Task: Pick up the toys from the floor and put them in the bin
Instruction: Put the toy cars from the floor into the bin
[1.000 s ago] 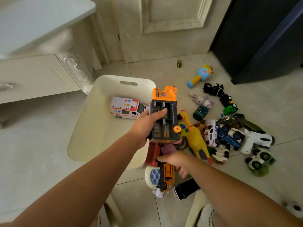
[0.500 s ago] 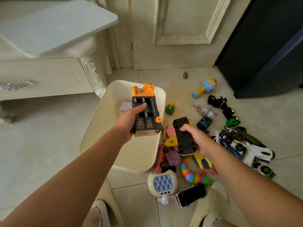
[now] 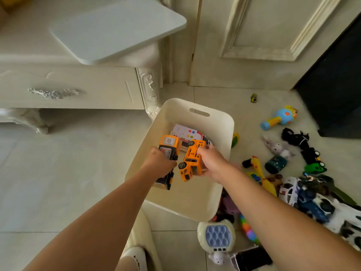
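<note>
Left hand (image 3: pixel 159 165) grips a black-and-orange truck (image 3: pixel 169 151), its orange end toward the bin's (image 3: pixel 224 133) far edge; right hand (image 3: pixel 214 162) grips an orange truck (image 3: pixel 191 160) lying parallel.

A cream bin (image 3: pixel 221 130) holds a white ambulance (image 3: pixel 185 132). An orange-and-black truck (image 3: pixel 169 142) and an orange truck (image 3: pixel 190 163), both gripped, tilt inside it. More toys (image 3: pixel 304 194) lie scattered to its right.

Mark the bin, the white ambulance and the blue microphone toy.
bin (image 3: pixel 175 113), head view, far wall beside the handle slot.
white ambulance (image 3: pixel 183 131), head view, its white side panel.
blue microphone toy (image 3: pixel 281 117), head view, its blue head.
</note>
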Motion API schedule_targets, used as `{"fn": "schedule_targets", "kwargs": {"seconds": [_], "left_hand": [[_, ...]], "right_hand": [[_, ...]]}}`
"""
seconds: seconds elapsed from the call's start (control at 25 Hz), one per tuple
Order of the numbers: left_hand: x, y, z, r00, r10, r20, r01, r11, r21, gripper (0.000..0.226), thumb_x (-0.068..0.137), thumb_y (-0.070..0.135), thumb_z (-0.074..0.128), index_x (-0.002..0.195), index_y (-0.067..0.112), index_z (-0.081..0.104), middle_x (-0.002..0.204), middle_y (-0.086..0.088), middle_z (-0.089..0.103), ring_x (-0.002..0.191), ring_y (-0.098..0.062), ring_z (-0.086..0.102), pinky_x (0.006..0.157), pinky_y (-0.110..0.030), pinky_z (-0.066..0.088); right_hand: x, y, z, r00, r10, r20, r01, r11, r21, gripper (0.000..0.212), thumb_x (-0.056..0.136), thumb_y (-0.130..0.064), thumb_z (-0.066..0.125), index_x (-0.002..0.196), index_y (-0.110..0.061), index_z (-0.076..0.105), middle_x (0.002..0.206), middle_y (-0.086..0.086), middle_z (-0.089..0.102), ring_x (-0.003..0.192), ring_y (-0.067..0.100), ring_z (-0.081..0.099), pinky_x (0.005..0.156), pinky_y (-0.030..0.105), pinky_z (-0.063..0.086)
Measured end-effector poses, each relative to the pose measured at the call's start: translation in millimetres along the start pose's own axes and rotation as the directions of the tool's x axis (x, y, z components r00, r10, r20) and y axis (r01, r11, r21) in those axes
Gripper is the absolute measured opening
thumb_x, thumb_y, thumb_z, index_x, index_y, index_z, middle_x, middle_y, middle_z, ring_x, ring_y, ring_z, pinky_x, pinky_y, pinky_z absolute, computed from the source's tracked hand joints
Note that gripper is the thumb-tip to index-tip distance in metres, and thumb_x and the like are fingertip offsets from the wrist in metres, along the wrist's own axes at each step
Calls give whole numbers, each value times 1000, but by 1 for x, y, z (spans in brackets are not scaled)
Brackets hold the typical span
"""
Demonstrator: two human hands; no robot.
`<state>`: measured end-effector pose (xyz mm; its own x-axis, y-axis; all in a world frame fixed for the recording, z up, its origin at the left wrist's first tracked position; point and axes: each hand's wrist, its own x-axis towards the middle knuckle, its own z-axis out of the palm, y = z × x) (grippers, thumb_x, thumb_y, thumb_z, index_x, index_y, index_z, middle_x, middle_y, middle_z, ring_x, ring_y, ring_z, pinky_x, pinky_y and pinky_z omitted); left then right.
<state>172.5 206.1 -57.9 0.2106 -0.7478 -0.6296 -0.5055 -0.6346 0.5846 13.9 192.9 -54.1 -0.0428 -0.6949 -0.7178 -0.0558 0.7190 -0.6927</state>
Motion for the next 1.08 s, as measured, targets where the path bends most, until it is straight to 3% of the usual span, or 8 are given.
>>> {"fn": "schedule_targets", "kwargs": {"seconds": [0.12, 0.28, 0.52, 0.64, 0.76, 0.92, 1.0, 1.08], "left_hand": [[17, -13, 5, 998, -34, 56, 23, 982, 187, 58, 83, 20, 71, 119, 9, 27, 113, -13, 50, 106, -33, 59, 80, -42, 55], [34, -29, 11, 984, -121, 128, 70, 934, 350, 75, 83, 24, 72, 135, 4, 22, 131, -15, 49, 119, -31, 54, 83, -35, 48], [44, -51, 14, 969, -192, 156, 89, 859, 505, 79, 87, 20, 67, 143, 3, 14, 138, -16, 44, 125, -31, 51, 100, -38, 46], [49, -56, 13, 986, -148, 77, 70, 785, 615, 59, 92, 18, 60, 140, 2, 29, 134, -15, 50, 123, -30, 53, 97, -35, 45], [49, -57, 13, 985, -154, 72, 56, 696, 716, 49, 90, 15, 63, 132, 5, 40, 129, -12, 55, 118, -28, 57, 93, -33, 48], [44, -51, 12, 980, -167, 105, 10, 575, 818, 40, 88, 13, 64, 125, 7, 51, 121, -10, 61, 111, -26, 60, 89, -32, 50], [37, -38, 6, 985, -116, 125, -50, 505, 862, 34, 90, 10, 59, 124, 6, 55, 119, -10, 62, 109, -25, 61, 87, -32, 50], [26, -13, 0, 995, 3, 103, -88, 534, 841, 32, 94, 11, 51, 126, 6, 53, 120, -10, 61, 109, -26, 61, 88, -33, 50]], "right_hand": [[42, 36, 17, 988, 92, -126, -129, 938, -322, 73, 85, -15, 52, 146, -35, 17, 131, 12, 54, 102, 33, 62, 84, 52, 56], [71, 64, 41, 966, 178, -189, -258, 732, -630, 68, 88, -16, 51, 147, -24, 18, 133, 16, 46, 112, 38, 54, 81, 47, 55], [69, 81, 74, 965, 246, -89, -251, 774, -582, 66, 87, -20, 60, 139, -16, 20, 127, 18, 48, 108, 39, 56, 69, 45, 57], [67, 93, 74, 976, 218, 10, -167, 774, -611, 72, 85, -14, 65, 143, -15, 22, 132, 16, 47, 112, 37, 55, 75, 40, 56], [69, 101, 69, 983, 173, 62, -97, 774, -625, 77, 89, -15, 58, 153, -16, 13, 138, 14, 48, 119, 34, 54, 78, 34, 48], [54, 85, 64, 967, 227, 118, -95, 746, -659, 70, 97, -16, 45, 154, -14, 3, 145, 13, 42, 121, 27, 50, 99, 36, 44], [44, 66, 58, 970, 176, 170, -29, 770, -637, 67, 97, -7, 42, 153, -12, 5, 149, 17, 36, 113, 24, 47, 92, 36, 44], [34, 39, 46, 979, 57, 196, 80, 779, -622, 66, 94, -3, 41, 153, -16, 14, 148, 17, 40, 116, 27, 52, 75, 27, 47]]}}
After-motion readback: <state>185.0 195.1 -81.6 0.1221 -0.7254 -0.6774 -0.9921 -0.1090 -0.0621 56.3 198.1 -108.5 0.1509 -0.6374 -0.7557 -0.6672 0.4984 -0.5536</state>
